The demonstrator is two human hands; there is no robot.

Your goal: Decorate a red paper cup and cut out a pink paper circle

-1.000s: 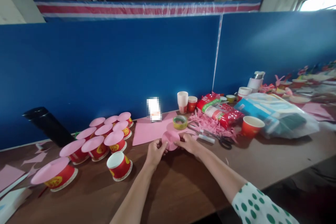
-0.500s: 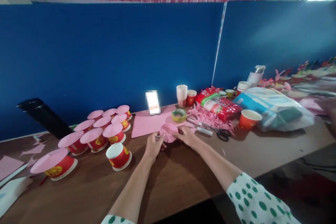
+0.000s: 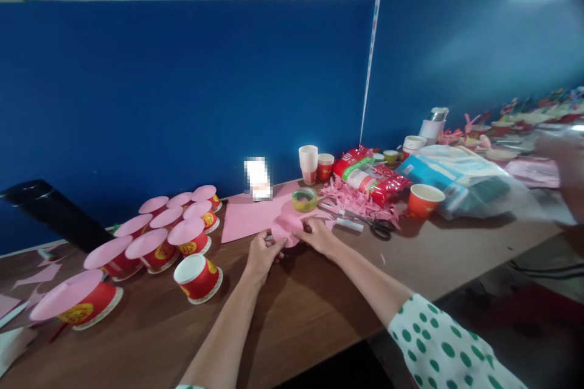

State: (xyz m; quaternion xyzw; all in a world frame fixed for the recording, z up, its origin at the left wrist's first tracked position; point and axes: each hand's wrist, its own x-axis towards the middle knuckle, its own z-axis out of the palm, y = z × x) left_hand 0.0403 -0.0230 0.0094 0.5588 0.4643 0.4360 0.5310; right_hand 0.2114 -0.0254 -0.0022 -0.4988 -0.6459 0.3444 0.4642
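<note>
A round pink paper disc [image 3: 286, 228] is held between my two hands, just above the table. My left hand [image 3: 263, 255] pinches its lower left edge, thumb on top. At the right edge, my right hand [image 3: 318, 237] has its fingers closed on the same disc. Behind it lies a flat pink paper sheet [image 3: 244, 219], with a roll of tape [image 3: 305, 199] on its right part. To the left stands a red paper cup [image 3: 198, 279] with a bare white top. Several more red cups beyond it carry pink paper discs [image 3: 146, 243].
Scissors [image 3: 381, 228], a white glue tube [image 3: 350, 225] and pink paper shreds [image 3: 360, 199] lie to the right. Beyond are a red packet [image 3: 371, 175], an orange cup [image 3: 425, 201] and a plastic bag [image 3: 474, 185]. A black bottle [image 3: 50, 213] leans at the left; a blue partition [image 3: 191, 85] rises behind.
The whole view has shifted, so things appear slightly further left. Both hands still hold the pink disc, which looks turned a little and smoother than before.
</note>
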